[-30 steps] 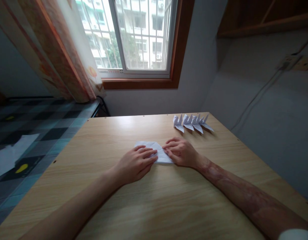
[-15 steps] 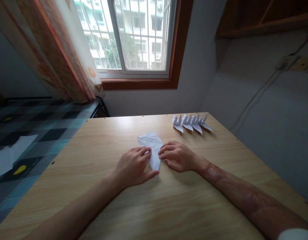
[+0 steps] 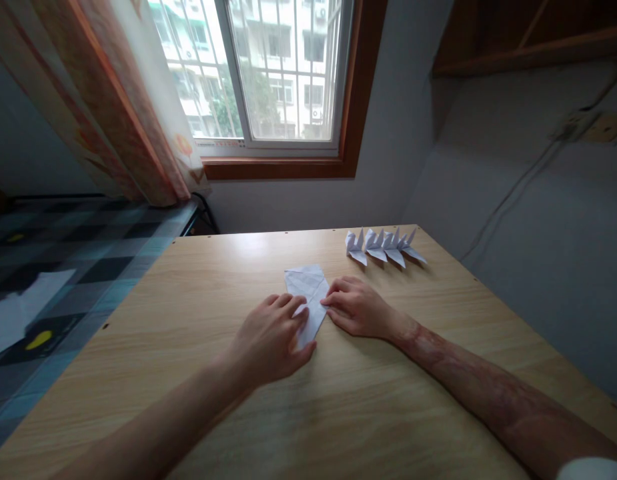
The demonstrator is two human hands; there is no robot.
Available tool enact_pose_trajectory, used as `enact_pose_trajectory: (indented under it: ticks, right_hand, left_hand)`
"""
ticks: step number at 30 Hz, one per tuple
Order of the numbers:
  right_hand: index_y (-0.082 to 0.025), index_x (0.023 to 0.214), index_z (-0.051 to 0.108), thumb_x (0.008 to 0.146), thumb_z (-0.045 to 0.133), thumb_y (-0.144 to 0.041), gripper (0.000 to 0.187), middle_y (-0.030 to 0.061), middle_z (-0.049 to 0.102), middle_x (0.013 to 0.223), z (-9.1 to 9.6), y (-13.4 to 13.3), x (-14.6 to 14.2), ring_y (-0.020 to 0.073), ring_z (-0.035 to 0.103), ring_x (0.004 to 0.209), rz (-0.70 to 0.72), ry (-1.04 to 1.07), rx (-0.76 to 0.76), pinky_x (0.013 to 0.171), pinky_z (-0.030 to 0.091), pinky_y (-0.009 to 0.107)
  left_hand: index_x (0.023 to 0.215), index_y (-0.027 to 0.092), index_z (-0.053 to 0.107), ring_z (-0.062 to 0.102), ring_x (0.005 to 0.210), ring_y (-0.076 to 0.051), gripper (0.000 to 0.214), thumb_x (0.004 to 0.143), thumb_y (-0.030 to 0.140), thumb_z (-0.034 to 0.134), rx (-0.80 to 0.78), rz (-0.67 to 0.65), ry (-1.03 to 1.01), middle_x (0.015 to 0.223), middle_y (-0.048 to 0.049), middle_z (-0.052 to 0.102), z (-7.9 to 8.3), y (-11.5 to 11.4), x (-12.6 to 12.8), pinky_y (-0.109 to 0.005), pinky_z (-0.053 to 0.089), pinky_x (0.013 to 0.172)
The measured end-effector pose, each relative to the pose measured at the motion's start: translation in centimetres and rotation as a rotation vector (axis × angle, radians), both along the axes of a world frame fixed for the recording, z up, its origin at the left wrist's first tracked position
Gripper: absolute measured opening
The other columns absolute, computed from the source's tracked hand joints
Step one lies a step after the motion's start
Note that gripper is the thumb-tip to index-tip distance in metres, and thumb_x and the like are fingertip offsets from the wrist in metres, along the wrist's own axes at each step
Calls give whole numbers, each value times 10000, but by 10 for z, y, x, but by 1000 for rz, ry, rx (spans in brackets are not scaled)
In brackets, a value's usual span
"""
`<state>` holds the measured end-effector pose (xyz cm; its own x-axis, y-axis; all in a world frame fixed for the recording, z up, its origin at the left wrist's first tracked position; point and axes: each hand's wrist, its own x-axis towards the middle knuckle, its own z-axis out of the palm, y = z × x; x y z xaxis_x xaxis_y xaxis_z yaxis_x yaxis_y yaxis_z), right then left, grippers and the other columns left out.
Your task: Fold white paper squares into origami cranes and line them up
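Note:
A white folded paper (image 3: 307, 288), kite-shaped with creases, lies flat on the wooden table (image 3: 338, 400) with its narrow end toward me. My left hand (image 3: 271, 337) rests palm down on the paper's near left part, fingers stretched over it. My right hand (image 3: 358, 308) lies at the paper's right edge, its fingertips pressing on that edge. Neither hand lifts the paper.
Several finished white paper cranes (image 3: 383, 245) stand in a row at the table's far right. A window (image 3: 275, 73) with a curtain (image 3: 118, 100) is beyond the table. A bed with a checked cover (image 3: 63, 267) and a white sheet (image 3: 18, 313) lies to the left.
The paper has been turned from lying crosswise to pointing its narrow end toward me. Both hands shifted with it and now press on its two sides.

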<state>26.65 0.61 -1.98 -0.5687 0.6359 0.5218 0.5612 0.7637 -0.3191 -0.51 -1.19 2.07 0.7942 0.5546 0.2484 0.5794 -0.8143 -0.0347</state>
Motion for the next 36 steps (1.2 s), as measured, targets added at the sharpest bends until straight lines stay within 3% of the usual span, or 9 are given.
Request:
enact_pose_trajectory:
  ticks: [4,7,10,14,16,20,26,32,36]
  right_hand:
    - [-262,1065,819,1001,689,-214,152,80,757,973,1,-1,0,260,701,913,45,33,-10,877,610,437]
    - [-267,1051,811,1006,685,-216,144,80,765,971,2,-2,0,262,701,917,79,51,-29,844,613,423]
    - [-279,1123,787,986,718,-232,161,84,791,1112,3,-2,1,272,724,1010,108,38,-46,951,620,453]
    - [-276,1321,727,948,763,-224,378,103,775,1342,2,0,2,302,724,1255,132,33,-49,1159,559,508]
    - [-262,1361,711,942,776,-211,427,112,785,1342,1,2,2,317,715,1301,92,72,-38,1179,544,522]
    - [-253,1288,745,991,792,-283,301,101,822,1240,-4,4,3,300,769,1169,-49,288,-81,1086,594,482]
    - [-263,1311,698,993,820,-368,356,74,804,1232,-13,7,8,255,787,1074,-135,645,-186,958,641,390]
    - [-283,1455,604,963,851,-420,568,65,805,1118,-23,13,8,247,797,989,-125,809,-362,839,674,363]
    - [-262,1481,651,979,799,-378,536,58,795,1084,-24,17,8,227,769,941,-195,638,-417,801,672,349]
  left_hand:
    - [1073,182,764,732,874,-299,194,941,264,648,-8,-27,86,1076,-134,770,1,-6,1,-422,584,735]
    - [977,168,741,739,800,-297,111,901,223,682,-7,-31,184,964,-130,765,2,-8,0,-387,556,655]
    - [962,173,724,741,710,-274,73,933,178,657,0,-3,228,927,-115,779,4,-4,-2,-344,491,574]
    - [923,209,703,713,639,-218,155,975,103,600,-80,62,155,846,-57,785,8,9,-12,-285,404,542]
    - [932,224,715,699,637,-203,147,1006,169,601,-170,97,30,820,-38,786,13,17,-18,-274,400,563]
    - [1034,225,748,712,767,-201,251,1078,370,548,-487,125,-407,890,-33,794,26,30,-26,-279,476,668]
    - [914,177,732,669,836,-202,347,918,523,717,-900,195,-728,862,-31,732,20,51,-28,-300,496,762]
    - [770,186,683,564,667,-167,397,832,574,737,-990,311,-598,702,13,640,5,61,-36,-271,387,631]
    - [695,204,634,549,627,-181,395,874,553,688,-768,381,-335,649,9,605,4,52,-36,-293,364,599]
